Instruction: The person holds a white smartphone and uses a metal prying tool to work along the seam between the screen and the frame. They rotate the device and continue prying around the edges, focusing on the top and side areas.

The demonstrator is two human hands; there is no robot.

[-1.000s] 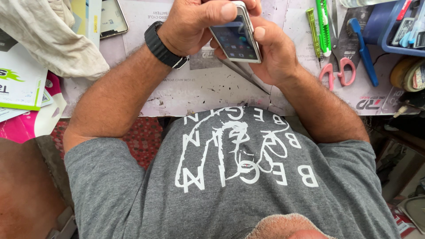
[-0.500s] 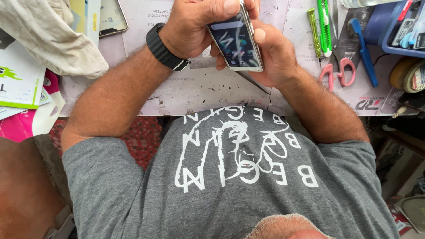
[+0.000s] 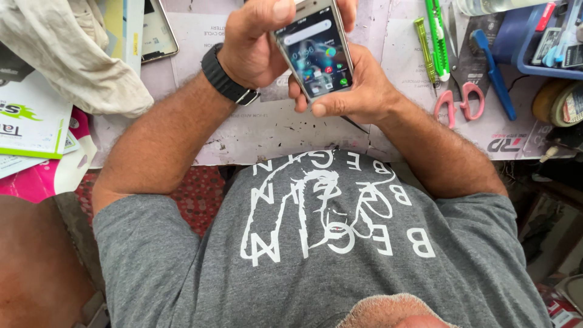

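Glass-fronted smartphone [image 3: 314,51], lit, pinched above the worktable [image 3: 267,130] between left hand [image 3: 258,42] over its top corner and right hand [image 3: 355,91] cupped under its lower edge; best kept steady with the thumb clear of the screen. One phone in hand, possibly a second [image 3: 159,30] lying flat, one pair of pink-handled scissors [image 3: 460,97], one green cutter [image 3: 437,39].

The single head-worn camera is looking steeply down, close above both hands gripping the smartphone [image 3: 313,51].
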